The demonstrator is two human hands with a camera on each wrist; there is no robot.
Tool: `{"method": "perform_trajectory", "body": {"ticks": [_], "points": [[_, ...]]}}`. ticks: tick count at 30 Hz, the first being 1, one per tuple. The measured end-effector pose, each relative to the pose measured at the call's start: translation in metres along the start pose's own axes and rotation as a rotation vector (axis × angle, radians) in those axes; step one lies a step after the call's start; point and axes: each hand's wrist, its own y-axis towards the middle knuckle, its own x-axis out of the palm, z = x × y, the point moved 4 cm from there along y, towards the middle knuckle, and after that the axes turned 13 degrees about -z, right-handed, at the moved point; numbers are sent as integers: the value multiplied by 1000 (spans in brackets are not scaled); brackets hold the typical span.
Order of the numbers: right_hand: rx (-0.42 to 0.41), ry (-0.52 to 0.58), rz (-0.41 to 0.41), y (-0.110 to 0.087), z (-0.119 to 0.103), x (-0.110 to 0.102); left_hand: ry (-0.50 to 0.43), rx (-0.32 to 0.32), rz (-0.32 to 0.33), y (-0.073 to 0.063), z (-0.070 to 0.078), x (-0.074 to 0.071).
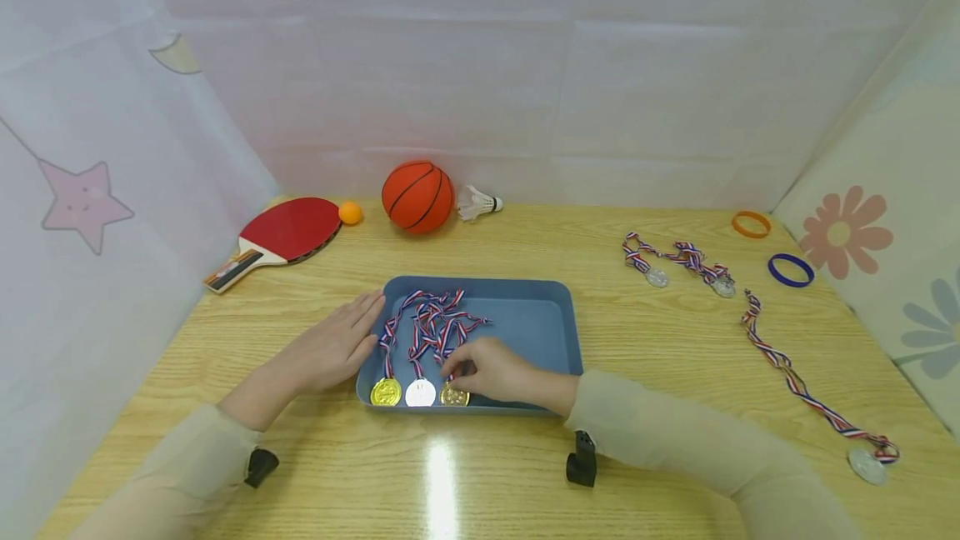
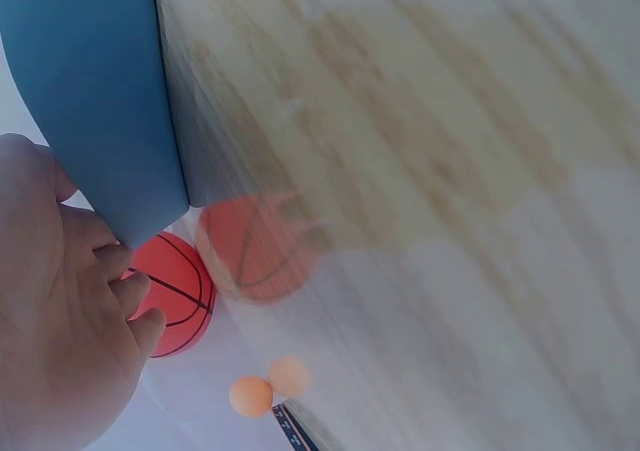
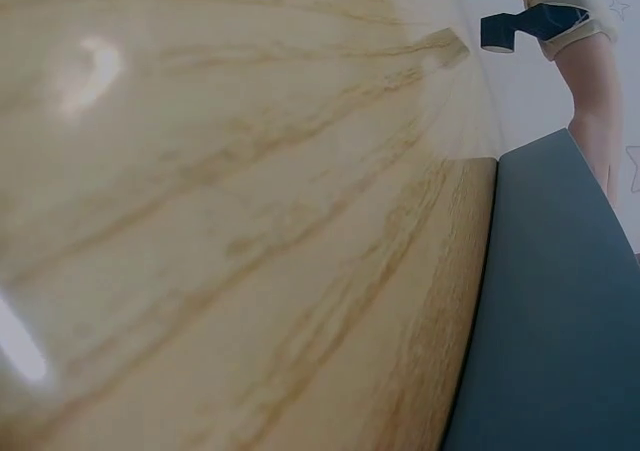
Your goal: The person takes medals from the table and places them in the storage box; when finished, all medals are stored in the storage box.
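Observation:
A blue tray (image 1: 525, 332) holds three medals on red, white and blue ribbons, their discs in a row along its near wall. From left to right lie a gold medal (image 1: 386, 392), a silver medal (image 1: 421, 392) and a bronze-toned medal (image 1: 454, 395). My right hand (image 1: 491, 372) reaches over the near wall, its curled thumb and forefinger pinching the bronze-toned medal near its ribbon. The exact contact is partly hidden by the fingers. My left hand (image 1: 333, 344) rests with extended fingers against the tray's left rim. The right wrist view shows no right hand.
Behind the tray stand a red basketball (image 1: 417, 197), a shuttlecock (image 1: 477, 203), an orange ball (image 1: 350, 212) and a red paddle (image 1: 292, 227). At right lie silver medals (image 1: 657, 277), one near the front (image 1: 867, 466), plus an orange wristband (image 1: 751, 224) and a blue wristband (image 1: 791, 270).

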Motion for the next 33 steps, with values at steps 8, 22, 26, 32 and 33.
{"method": "perform_trajectory", "body": {"ticks": [8,22,26,32,33], "points": [[-21,-80,1,2,-1,0,0,-3,-3,-1,1,-2],[-24,-25,-8,-10,-10,-17,-4,-5,-8,0,1,-2],[-47,-1,50,-26,-20,-41,-7,-5,-5,0,1,-1],[-65,86,186,-60,-14,-92,-6,-2,-4,0,2,-2],[-63,104,210,-66,-10,-101,-8,-2,-5,0,2,-2]]}}
